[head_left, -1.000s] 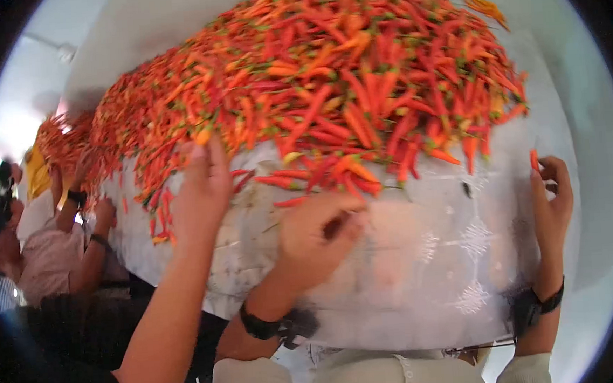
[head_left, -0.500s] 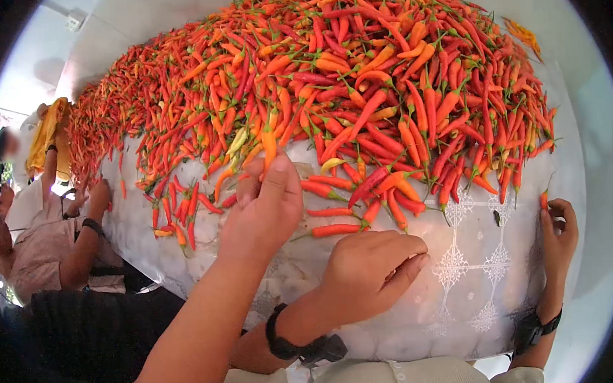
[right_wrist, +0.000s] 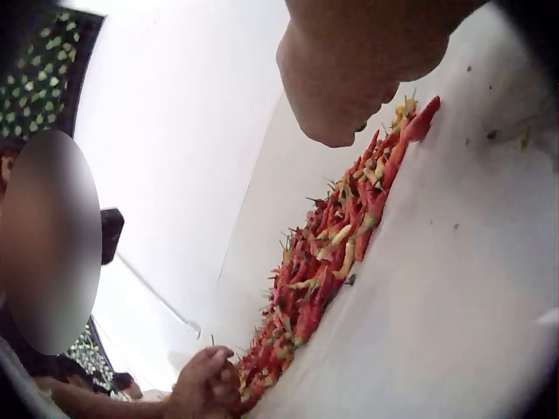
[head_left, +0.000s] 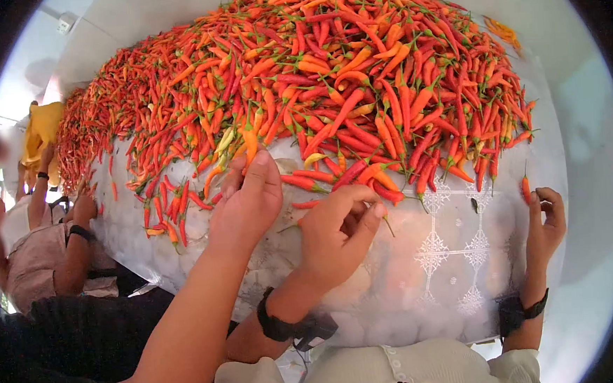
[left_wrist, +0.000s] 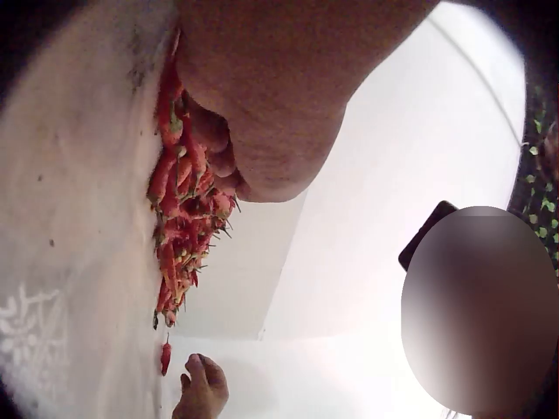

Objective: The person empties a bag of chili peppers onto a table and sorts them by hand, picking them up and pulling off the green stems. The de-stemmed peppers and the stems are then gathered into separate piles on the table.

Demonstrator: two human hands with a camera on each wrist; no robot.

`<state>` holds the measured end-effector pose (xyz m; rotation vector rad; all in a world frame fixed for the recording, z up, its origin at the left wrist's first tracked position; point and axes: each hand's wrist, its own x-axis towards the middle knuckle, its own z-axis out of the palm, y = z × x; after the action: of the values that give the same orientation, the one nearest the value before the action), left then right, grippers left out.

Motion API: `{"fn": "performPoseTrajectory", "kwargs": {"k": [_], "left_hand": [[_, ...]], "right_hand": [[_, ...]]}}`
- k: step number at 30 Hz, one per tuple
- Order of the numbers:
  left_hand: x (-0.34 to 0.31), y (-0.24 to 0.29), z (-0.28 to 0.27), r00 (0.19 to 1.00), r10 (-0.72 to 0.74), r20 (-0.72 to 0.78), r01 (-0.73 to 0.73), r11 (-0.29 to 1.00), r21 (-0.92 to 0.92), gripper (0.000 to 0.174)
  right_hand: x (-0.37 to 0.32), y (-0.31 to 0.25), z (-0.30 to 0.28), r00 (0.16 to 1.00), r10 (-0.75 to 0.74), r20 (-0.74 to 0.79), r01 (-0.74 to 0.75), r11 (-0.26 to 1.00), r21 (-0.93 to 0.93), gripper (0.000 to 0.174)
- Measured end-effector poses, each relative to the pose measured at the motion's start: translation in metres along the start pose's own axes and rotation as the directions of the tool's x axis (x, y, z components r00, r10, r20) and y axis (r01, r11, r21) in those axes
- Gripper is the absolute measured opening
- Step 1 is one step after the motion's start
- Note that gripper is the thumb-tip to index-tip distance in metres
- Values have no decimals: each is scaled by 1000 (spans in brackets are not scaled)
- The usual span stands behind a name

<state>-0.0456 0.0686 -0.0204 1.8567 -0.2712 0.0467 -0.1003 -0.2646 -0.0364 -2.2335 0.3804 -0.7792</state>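
A person's left hand (head_left: 337, 239) pinches a thin green stem (head_left: 390, 227) between thumb and finger at the near edge of a heap of red and orange chillies (head_left: 341, 63); whether a chilli hangs from it is hidden by the fingers. The right hand (head_left: 544, 226), its fingers bent, is right of the heap, beside a single red chilli (head_left: 526, 189); whether it grips or merely touches that pepper cannot be told. A neighbour's hand (head_left: 245, 202), left of the near edge, reaches an orange chilli (head_left: 250, 144). A light fingertip pinch close to the stem would probably spare the flesh, and lifting from the heap's fringe should keep others from rolling. The chillies lie loose on a patterned tablecloth (head_left: 457, 252), with no container discernible around the heap.
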Motion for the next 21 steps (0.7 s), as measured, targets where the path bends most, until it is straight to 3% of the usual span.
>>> {"fn": "performPoseTrajectory", "kwargs": {"k": [3,6,10,15,18,21], "left_hand": [[1,-11,6,1000,2,-19,-3,998,-70,10],[-1,-17,9,999,-14,-47,7,990,-138,9],[-1,-17,7,1000,-16,-22,11,980,-197,9],[-1,-16,8,999,-39,18,42,985,-169,8],[1,-13,7,999,-26,39,31,991,-131,8],[0,-9,4,999,-21,35,24,995,-94,6]], "right_hand": [[-9,-13,6,996,15,86,-26,993,119,7],[-13,-46,19,939,-229,258,213,973,91,15],[-10,-89,44,840,-428,333,372,902,221,21],[-2,-132,89,788,-442,428,325,890,320,18],[3,-141,125,793,-517,324,410,845,344,17],[9,-126,156,782,-591,195,571,806,156,19]]}}
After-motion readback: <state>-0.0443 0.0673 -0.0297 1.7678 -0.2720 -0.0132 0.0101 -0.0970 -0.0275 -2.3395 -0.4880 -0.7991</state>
